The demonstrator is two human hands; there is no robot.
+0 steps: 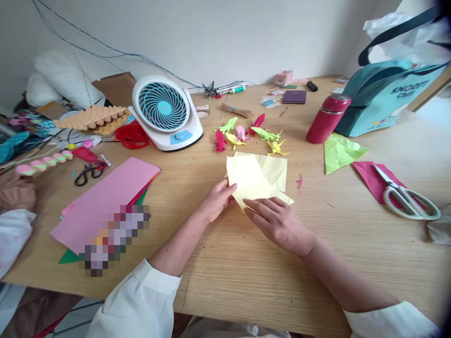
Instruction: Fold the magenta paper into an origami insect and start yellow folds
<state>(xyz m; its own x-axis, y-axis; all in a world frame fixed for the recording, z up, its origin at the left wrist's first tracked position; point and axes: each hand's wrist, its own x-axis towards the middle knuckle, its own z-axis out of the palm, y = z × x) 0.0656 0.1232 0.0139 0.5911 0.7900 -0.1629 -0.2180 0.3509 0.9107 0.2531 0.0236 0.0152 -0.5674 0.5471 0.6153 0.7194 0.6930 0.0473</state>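
A pale yellow sheet of paper (246, 171), partly folded and creased, is held just above the table in front of me. My left hand (220, 201) pinches its left edge, thumb on top and the other fingers mostly underneath. From the right, my right hand (278, 223) reaches across the lower edge, its fingers closed together on the paper; the thumb's exact position is hard to make out. Another creased pale yellow flap (276, 171) shows behind the sheet; whether it is a separate piece I cannot tell. Beyond the paper lie several small folded paper figures (241, 134) in pink, red, green and yellow.
Left stand a white fan (165, 110), a pink paper stack (112, 199) and black-handled scissors (88, 176). On the right are a red flask (327, 119), a blue bag (384, 101), green paper (340, 152), magenta paper (373, 176) and white-handled scissors (405, 197).
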